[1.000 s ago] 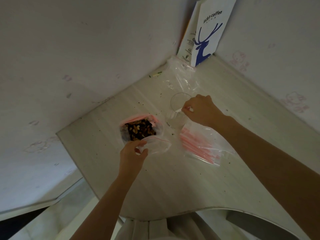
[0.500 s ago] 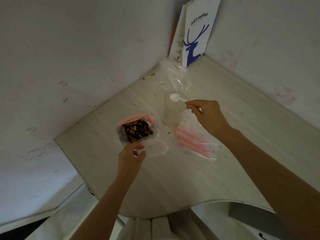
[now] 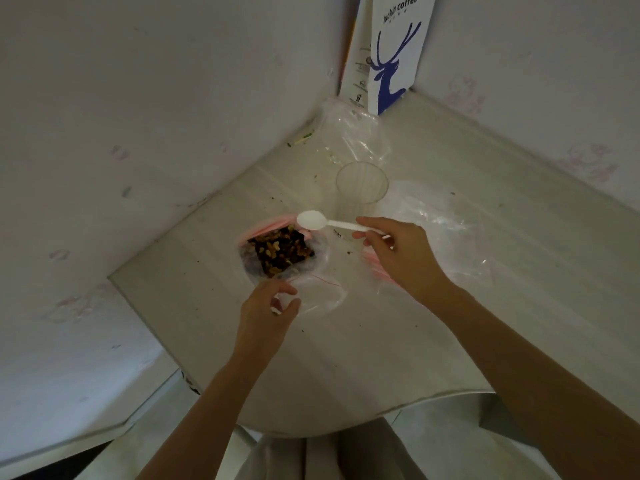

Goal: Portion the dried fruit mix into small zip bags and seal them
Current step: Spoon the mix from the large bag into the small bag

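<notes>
nearest, the left hand [image 3: 266,310] reaches in from the lower left, thumb and fingers curled round the near edge of a small clear zip bag with a thin red seal line [image 3: 317,296]. the bag lies on the pale grey curved-edge table [image 3: 346,358]. the grip seems meant to keep its mouth gaping and close to the supply, so a spoonful has little way to travel. the bag looks empty, as far as i can tell. just beyond it sits the larger clear bag of brown and dark dried fruit mix with a pink rolled-down rim [image 3: 280,251], open upward. to the right, the right hand [image 3: 398,258] pinches the handle of a white plastic spoon [image 3: 311,220] between thumb and fingertips. the spoon's empty bowl hangs over the far rim of the fruit bag, placed for a scoop, i judge. under that wrist lies a stack of flat clear zip bags with pink strips [image 3: 375,271], handy for later portions. farther off stands an upright clear plastic cup [image 3: 362,188], then a crumpled clear plastic wrapper [image 3: 356,133]. in the far corner a white paper bag with a blue deer print [image 3: 391,57] leans against the wall.
</notes>
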